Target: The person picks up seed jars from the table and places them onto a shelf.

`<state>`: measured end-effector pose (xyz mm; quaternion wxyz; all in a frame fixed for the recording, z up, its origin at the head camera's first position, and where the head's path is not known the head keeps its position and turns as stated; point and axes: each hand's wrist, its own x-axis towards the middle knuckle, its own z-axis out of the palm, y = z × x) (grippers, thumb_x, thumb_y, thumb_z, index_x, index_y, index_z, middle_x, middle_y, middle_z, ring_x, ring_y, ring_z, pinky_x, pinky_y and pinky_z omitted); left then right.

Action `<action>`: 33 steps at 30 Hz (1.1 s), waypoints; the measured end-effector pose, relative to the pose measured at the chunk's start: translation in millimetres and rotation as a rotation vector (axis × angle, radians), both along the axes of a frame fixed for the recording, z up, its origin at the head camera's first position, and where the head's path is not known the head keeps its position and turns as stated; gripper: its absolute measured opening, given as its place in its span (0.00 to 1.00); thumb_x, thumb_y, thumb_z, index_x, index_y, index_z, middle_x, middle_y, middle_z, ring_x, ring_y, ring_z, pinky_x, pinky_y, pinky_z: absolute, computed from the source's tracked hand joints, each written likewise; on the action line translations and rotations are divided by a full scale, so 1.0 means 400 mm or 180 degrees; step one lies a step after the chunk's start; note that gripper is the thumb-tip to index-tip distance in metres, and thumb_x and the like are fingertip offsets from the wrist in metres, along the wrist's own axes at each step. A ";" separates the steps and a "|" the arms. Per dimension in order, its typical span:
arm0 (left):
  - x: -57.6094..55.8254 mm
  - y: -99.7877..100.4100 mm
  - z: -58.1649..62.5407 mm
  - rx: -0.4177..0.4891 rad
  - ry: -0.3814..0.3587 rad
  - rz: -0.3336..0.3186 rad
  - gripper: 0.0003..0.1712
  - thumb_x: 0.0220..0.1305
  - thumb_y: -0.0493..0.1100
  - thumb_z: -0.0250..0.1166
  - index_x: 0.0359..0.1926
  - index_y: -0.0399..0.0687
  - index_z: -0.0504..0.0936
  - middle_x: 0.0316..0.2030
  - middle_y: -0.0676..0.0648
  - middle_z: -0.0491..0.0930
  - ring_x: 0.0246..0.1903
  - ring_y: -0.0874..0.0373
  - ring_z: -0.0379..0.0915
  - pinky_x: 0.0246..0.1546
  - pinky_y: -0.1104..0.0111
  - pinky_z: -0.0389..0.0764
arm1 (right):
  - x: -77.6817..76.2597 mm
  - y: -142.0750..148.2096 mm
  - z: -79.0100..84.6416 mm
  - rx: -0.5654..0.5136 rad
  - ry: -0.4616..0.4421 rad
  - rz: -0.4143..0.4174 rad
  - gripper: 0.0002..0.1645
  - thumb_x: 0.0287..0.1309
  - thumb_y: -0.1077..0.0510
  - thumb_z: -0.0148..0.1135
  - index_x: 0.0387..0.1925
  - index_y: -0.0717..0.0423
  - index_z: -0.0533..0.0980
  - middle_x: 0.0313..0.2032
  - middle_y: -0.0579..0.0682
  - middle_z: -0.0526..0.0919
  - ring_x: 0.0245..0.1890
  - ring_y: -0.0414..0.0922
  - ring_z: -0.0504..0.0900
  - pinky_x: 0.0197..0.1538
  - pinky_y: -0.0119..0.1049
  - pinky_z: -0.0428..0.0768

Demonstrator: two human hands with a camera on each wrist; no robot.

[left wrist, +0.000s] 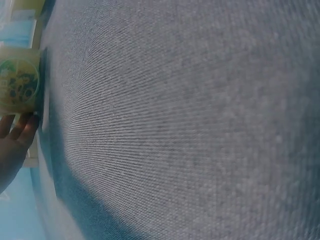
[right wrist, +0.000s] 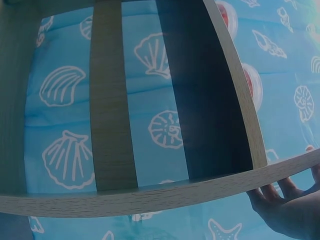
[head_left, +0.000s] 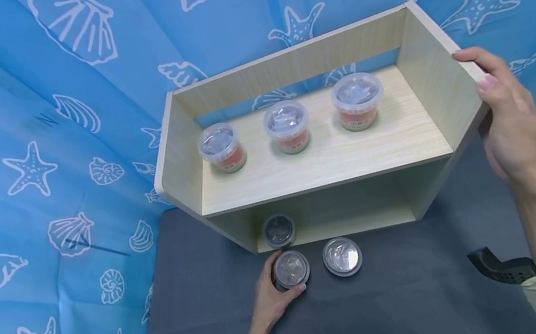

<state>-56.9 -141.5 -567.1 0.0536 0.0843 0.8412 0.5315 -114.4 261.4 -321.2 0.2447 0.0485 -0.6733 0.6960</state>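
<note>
My left hand [head_left: 271, 301] grips a round lidded plastic tub [head_left: 291, 269] by its sides, thumb and fingers spread around it, just in front of the wooden shelf unit [head_left: 321, 167]. Seen from the left wrist, this tub [left wrist: 19, 82] has a yellowish body with a printed round label. One similar tub [head_left: 279, 230] sits behind it at the left of the lower compartment, and another tub [head_left: 342, 256] stands to its right on the dark cloth. With my right hand [head_left: 513, 120] I hold the front edge of the unit's right side panel [right wrist: 215, 192], fingers along its outer face.
Three clear-lidded tubs with reddish contents stand along the upper shelf: left tub [head_left: 222, 148], middle tub [head_left: 288, 127], right tub [head_left: 358, 101]. A blue curtain [head_left: 63, 183] with white shells hangs behind and at the sides. Dark grey cloth [head_left: 401, 292] covers the table.
</note>
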 end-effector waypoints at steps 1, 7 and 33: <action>0.000 -0.001 -0.011 -0.0065 0.0030 0.0014 0.50 0.46 0.37 0.80 0.70 0.41 0.66 0.61 0.40 0.74 0.56 0.44 0.74 0.54 0.55 0.76 | 0.001 0.001 0.001 0.0022 -0.0009 -0.0008 0.26 0.71 0.59 0.41 0.67 0.52 0.70 0.65 0.55 0.63 0.58 0.48 0.60 0.57 0.42 0.53; -0.004 -0.009 -0.044 -0.0119 0.0095 0.0081 0.50 0.46 0.45 0.82 0.70 0.52 0.68 0.60 0.49 0.76 0.56 0.52 0.74 0.54 0.60 0.77 | 0.000 0.002 0.003 0.0057 -0.0033 -0.0031 0.26 0.71 0.59 0.41 0.67 0.52 0.70 0.65 0.55 0.63 0.58 0.49 0.61 0.55 0.42 0.55; -0.004 0.016 -0.017 -0.0271 0.0997 0.0023 0.45 0.47 0.52 0.79 0.66 0.46 0.74 0.58 0.53 0.78 0.56 0.55 0.76 0.58 0.59 0.74 | -0.009 0.034 0.004 -0.0306 0.0015 0.0257 0.24 0.68 0.61 0.45 0.63 0.60 0.72 0.61 0.58 0.67 0.54 0.49 0.65 0.51 0.43 0.56</action>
